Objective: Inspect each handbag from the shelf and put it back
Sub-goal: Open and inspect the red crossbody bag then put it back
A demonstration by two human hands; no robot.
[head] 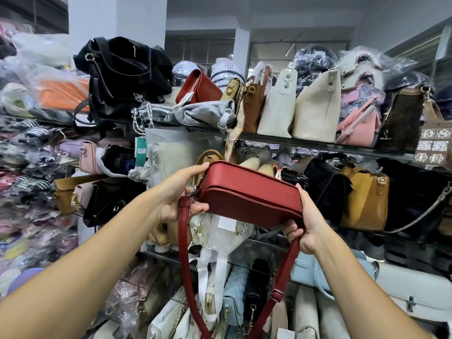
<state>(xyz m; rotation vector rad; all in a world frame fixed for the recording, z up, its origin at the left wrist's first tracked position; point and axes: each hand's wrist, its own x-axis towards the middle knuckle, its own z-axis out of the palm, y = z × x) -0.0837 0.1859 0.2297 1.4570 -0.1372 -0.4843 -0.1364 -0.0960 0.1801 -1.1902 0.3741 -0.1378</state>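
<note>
A red bag (249, 194) is held at the centre of the frame, in front of the shelves and tilted down to the right. Its left end is gripped by the left hand (181, 192), with fingers over the top and the thumb beneath. Its right end is gripped by the right hand (308, 221), with fingers curled under the corner beside the strap (184, 253). The strap is hung in a loop toward the bottom edge.

Little open room is left behind the bag. The glass shelf (318, 143) across the upper middle is packed to its edge and overhung by a grey bag (208, 113). A green tag (140, 151) is hung left of centre, but its print cannot be read. No legible writing is shown on a white label (226, 222) just below the bag.
</note>
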